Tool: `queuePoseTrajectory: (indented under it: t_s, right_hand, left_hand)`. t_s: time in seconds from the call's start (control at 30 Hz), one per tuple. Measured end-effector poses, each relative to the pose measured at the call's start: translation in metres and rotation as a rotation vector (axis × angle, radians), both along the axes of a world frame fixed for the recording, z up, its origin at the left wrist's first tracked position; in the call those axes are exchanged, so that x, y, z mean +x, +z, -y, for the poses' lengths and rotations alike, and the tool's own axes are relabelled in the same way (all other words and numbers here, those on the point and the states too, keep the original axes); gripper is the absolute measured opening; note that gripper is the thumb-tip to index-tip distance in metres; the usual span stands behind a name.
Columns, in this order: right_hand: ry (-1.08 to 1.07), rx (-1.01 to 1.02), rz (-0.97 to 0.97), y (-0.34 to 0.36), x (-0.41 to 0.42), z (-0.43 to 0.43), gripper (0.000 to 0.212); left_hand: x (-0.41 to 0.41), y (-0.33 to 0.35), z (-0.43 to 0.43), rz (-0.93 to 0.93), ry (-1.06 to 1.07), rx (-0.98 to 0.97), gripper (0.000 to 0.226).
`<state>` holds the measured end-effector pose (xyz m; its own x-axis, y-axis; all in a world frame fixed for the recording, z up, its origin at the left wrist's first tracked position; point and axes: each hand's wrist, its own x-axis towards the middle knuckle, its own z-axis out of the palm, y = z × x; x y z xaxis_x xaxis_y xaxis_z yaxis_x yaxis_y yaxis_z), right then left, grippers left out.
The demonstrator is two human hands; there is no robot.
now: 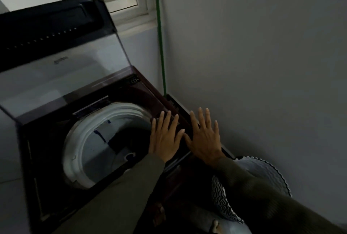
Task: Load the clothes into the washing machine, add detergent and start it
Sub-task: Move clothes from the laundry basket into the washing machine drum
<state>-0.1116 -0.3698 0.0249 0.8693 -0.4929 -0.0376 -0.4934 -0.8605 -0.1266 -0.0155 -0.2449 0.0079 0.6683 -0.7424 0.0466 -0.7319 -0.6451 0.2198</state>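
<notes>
Straight, spread fingers (167, 119) on both hands hold nothing. The left hand (165, 138) and right hand (204, 138) lie side by side, palms down, over the right edge of the dark maroon top-loading washing machine (142, 87); whether they press it or hover, I cannot tell. Its clear glass lid (56, 76) stands raised, and pale and dark clothes (112, 140) lie inside the white-rimmed drum (82, 134). Just right of the machine, a white wavy-rimmed laundry basket (270, 168) holds a black-and-white zigzag cloth (221, 196). Loading looks unfinished, so the next move calls for grasping that cloth and carrying it to the drum. No detergent shows.
</notes>
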Motion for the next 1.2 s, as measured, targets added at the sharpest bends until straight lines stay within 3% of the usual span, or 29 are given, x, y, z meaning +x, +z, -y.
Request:
queuePoseTrajectory:
  t_s: [0.3, 0.67, 1.03, 1.2]
  right_hand:
    - [-0.14, 0.131, -0.011, -0.027, -0.102, 0.049, 0.091]
    - [-0.297, 0.333, -0.184, -0.114, -0.219, 0.087, 0.082]
    - [-0.416, 0.51, -0.437, -0.196, -0.27, 0.106, 0.079]
    - [-0.484, 0.525, -0.465, -0.238, -0.285, 0.127, 0.079]
  left_hand:
    - [-0.091, -0.012, 0.068, -0.016, -0.161, 0.075, 0.074]
    - [-0.182, -0.071, 0.123, -0.091, -0.335, 0.321, 0.078]
    - [-0.213, -0.124, 0.163, -0.214, -0.488, 0.45, 0.067]
    - [-0.209, -0.177, 0.204, -0.261, -0.621, 0.465, 0.063]
